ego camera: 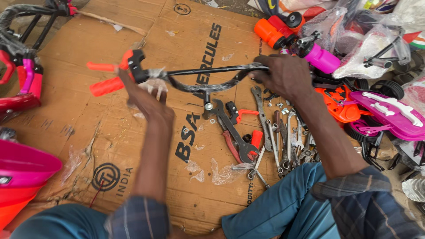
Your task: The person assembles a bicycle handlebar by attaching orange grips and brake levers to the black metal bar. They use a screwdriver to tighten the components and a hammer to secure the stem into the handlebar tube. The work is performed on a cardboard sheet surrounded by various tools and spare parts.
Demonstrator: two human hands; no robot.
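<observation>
Left hand fingers clenched round handlebar near orange grip; right hand fingers clenched on other end. Spanners below; open cardboard leftward.

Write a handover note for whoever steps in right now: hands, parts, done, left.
Left hand: gripping the black handlebar by its orange-grip end, where the brake lever clamp sits.
Right hand: closed on the bar's other end.
Bar is held above the cardboard sheet; spanners and pliers lie below.
Done: one orange grip fitted.
Left: the right end's grip cannot be seen; loose orange lever lies unfitted.
</observation>
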